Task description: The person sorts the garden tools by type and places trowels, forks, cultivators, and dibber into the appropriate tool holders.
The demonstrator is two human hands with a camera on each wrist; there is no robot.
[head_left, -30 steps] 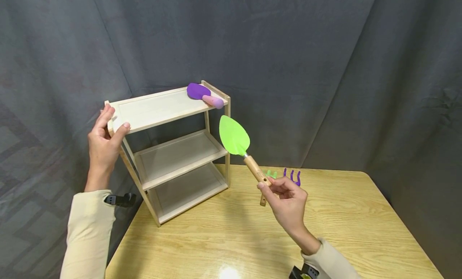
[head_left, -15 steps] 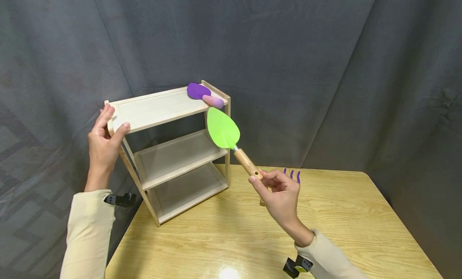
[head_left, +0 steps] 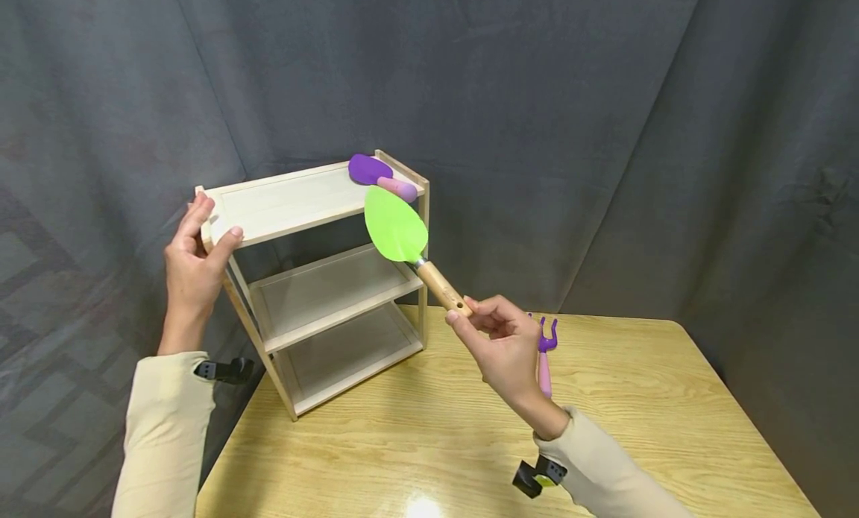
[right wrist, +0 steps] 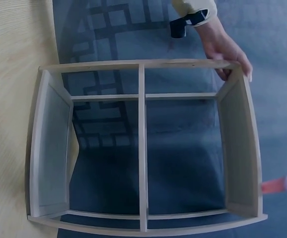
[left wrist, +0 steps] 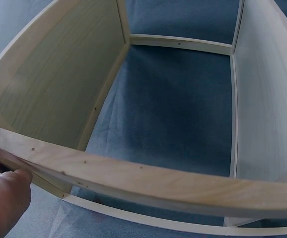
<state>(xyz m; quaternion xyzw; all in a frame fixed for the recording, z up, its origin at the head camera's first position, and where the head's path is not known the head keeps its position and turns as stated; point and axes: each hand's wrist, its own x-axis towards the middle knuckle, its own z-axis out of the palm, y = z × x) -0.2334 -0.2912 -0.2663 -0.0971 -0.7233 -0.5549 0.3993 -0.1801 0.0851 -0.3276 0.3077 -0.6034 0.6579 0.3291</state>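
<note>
My right hand (head_left: 506, 350) pinches the end of the wooden handle of a green hand trowel (head_left: 397, 226), its blade pointing up and left. The blade overlaps the front of a three-tier wooden shelf (head_left: 288, 205) in the head view. A purple trowel (head_left: 367, 169) with a pink handle lies at the right end of the top tier, its handle tip (right wrist: 277, 185) jutting past the board in the right wrist view. My left hand (head_left: 193, 272) grips the top tier's left end, thumb on the board and fingers over the side rail.
A purple hand fork (head_left: 544, 365) with a pink handle lies on the wooden table (head_left: 637, 428), partly hidden behind my right hand. Grey curtain (head_left: 537, 145) hangs close behind the shelf and along both sides.
My right hand has carried the green trowel left and slightly up toward the top tier. More of the purple fork's handle shows; the green fork is now hidden. My left hand has stayed put.
</note>
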